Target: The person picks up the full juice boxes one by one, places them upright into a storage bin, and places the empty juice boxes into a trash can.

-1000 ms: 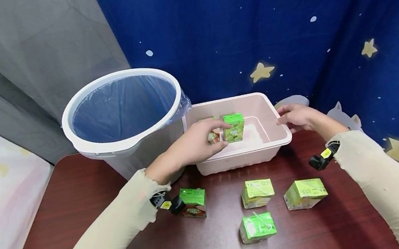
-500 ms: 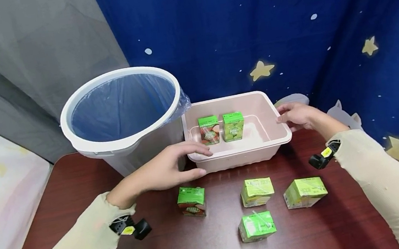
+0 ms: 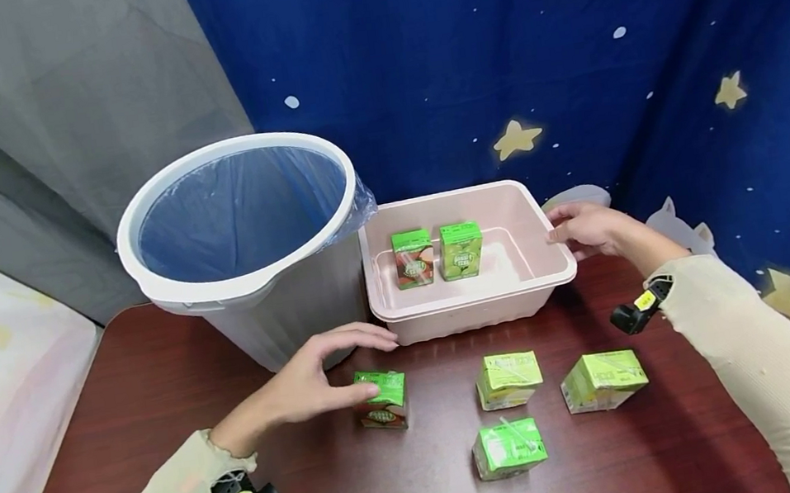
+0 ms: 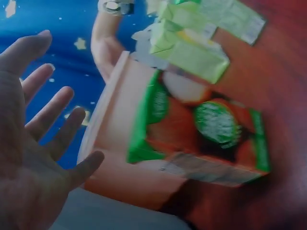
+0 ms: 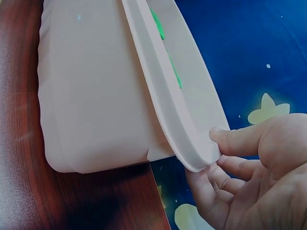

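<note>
Inside the pink tub [image 3: 540, 240]: two green cartons [image 3: 414, 258] standing upright side by side against the far-left wall. Beside it, a white bin [image 3: 241, 217] lined with a blue bag, nothing visible within. On the tabletop [image 3: 125, 415]: four more cartons, six in all, one red-and-green carton [image 3: 382, 399] nearest the left hand [image 3: 307, 379]. Compared with a second ago, left hand pulled back out of the tub and now spread open, fingers straight, hovering at that carton, holding nothing. Right hand [image 3: 587, 228] unchanged, pinching the tub's right rim [image 5: 192, 143] between thumb and fingers.
</note>
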`<state>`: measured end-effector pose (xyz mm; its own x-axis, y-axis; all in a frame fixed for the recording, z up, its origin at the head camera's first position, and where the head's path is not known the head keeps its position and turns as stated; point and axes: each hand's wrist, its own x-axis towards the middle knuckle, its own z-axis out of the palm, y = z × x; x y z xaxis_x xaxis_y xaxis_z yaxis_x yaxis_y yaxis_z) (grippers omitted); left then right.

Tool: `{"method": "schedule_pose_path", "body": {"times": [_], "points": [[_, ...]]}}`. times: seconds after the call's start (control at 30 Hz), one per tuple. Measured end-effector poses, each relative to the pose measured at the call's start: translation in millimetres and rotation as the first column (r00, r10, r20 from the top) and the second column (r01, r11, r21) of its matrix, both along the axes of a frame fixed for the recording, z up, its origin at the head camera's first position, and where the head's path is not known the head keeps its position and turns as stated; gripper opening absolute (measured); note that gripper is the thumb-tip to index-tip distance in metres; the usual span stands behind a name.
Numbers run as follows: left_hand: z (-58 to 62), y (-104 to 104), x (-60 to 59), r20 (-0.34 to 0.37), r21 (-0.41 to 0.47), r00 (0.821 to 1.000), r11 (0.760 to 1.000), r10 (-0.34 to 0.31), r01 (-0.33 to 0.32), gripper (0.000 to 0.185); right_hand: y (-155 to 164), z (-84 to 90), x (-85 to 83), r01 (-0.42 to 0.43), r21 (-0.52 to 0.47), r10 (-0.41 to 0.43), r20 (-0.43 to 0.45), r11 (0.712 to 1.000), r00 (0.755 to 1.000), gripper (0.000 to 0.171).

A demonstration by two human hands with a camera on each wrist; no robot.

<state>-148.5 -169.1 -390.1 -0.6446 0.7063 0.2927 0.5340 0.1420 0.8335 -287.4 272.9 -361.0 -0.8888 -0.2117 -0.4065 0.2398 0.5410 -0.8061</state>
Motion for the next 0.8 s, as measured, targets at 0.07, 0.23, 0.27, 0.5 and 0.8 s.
{"method": "schedule_pose_path", "body": {"times": [0.07,0.23,0.27,0.5,0.8], "points": [[-8.5,1.1,0.5,0.02,0.004,1.0,1.0,-0.004,0.004,0.053,0.3,-0.4,-0.2,0.0,-0.001,0.0,-0.001,1.0,1.0,0.052],[-28.7,1.9,-1.1,0.078,-0.009,0.997,1.0,-0.022,0.023,0.055,0.1,-1.9,-0.4,0.001,-0.002,-0.001,0.001,1.0,1.0,0.051],[-33.0,2.0,-1.4,0.085,-0.009,0.996,1.0,-0.023,0.024,0.056,0.1,-1.8,-0.4,0.001,-0.001,-0.001,0.0,1.0,1.0,0.051],[-63.4,3.7,-0.1,0.184,0.028,0.983,1.0,-0.019,0.014,0.061,1.1,-1.7,-0.8,-0.005,0.001,0.005,0.001,1.0,1.0,0.051],[-80.9,9.8,0.8,0.171,0.019,0.985,1.0,0.003,-0.006,0.065,1.5,-1.1,0.0,-0.007,-0.013,0.007,-0.001,1.0,1.0,0.05]]}}
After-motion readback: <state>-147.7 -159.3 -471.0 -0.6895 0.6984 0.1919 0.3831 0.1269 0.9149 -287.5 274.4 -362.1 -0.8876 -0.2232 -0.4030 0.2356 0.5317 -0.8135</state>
